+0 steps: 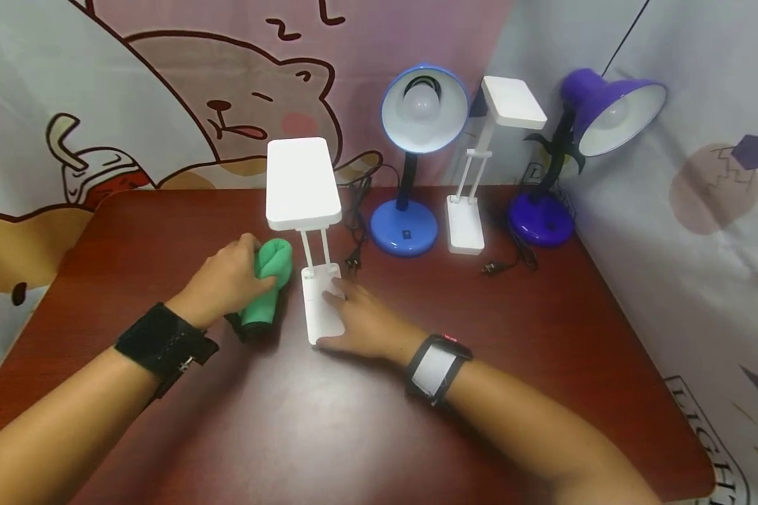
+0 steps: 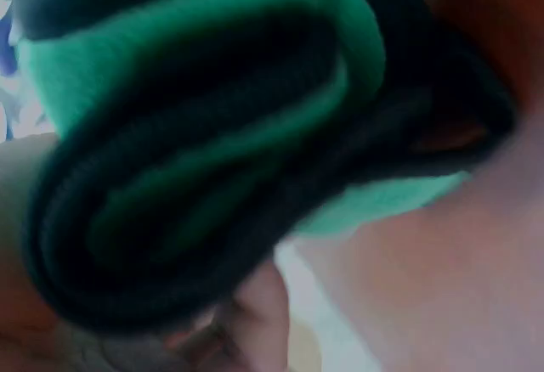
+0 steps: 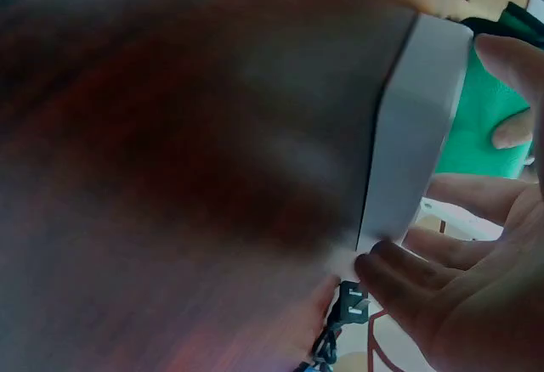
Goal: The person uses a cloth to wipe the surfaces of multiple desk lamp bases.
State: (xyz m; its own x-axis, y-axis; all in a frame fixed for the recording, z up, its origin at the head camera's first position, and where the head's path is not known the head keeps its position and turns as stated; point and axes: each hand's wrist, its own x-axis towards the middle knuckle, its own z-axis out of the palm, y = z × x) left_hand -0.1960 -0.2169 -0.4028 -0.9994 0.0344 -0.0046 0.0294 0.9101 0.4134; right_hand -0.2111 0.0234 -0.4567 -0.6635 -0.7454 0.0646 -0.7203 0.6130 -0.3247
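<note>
My left hand grips a rolled green cloth with a dark edge, left of the nearest white desk lamp. Close up in the left wrist view, the cloth shows its folded layers and black border. My right hand holds the base of that white desk lamp from the right, thumb at the near end and fingers along its far part. The lamp stands upright on two thin rods, its flat rectangular head above. In the right wrist view, the fingers lie against the base.
Behind stand a blue desk lamp, a second white desk lamp and a purple desk lamp. A black cord with a plug lies near the blue lamp. Printed curtain walls border the brown table behind and at right.
</note>
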